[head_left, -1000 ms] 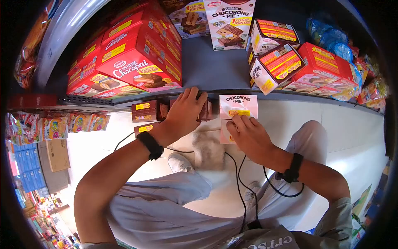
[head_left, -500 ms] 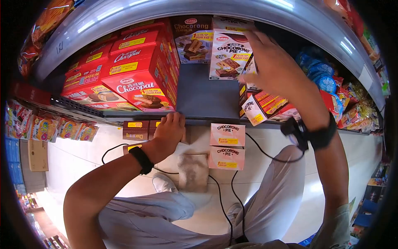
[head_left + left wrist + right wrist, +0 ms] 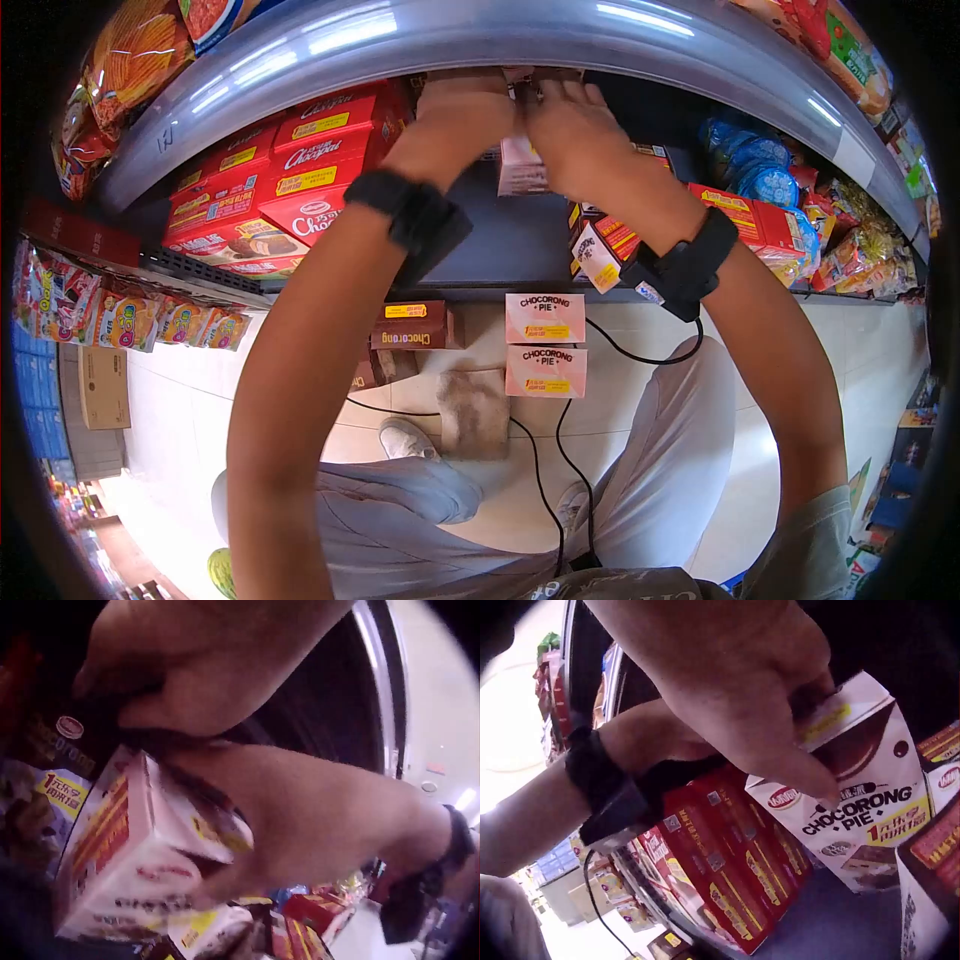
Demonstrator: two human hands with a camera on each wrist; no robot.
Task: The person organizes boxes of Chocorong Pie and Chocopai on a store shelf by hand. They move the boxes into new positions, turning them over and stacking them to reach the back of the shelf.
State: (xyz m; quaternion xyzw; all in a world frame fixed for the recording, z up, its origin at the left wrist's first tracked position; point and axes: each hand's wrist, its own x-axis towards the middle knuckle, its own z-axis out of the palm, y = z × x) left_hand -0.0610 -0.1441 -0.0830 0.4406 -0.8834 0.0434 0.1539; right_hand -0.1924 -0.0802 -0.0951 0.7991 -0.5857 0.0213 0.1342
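Note:
My right hand (image 3: 575, 135) reaches under the shelf edge and grips a white and pink Chocorong Pie box (image 3: 862, 817). In the right wrist view the thumb lies on the box's front, with the other fingers hidden behind its top; the box stands tilted. My left hand (image 3: 465, 110) is beside it, further left, its fingertips hidden by the shelf edge in the head view. From the left wrist, that hand (image 3: 187, 682) shows close to a dark Chocorong box (image 3: 52, 772); I cannot tell whether its fingers hold that box.
Red Chocopai boxes (image 3: 300, 180) fill the shelf's left side. Red boxes (image 3: 745, 215) and blue packets (image 3: 765, 165) stand at the right. Below the shelf are pink Chocorong Pie boxes (image 3: 545, 372) and brown Chocorong boxes (image 3: 412, 325). The shelf edge above (image 3: 480, 45) curves over both hands.
My right hand left the lower pink boxes, rose to the shelf, and now grips the Chocorong Pie box there. My left hand has moved from the lower brown boxes up onto the shelf.

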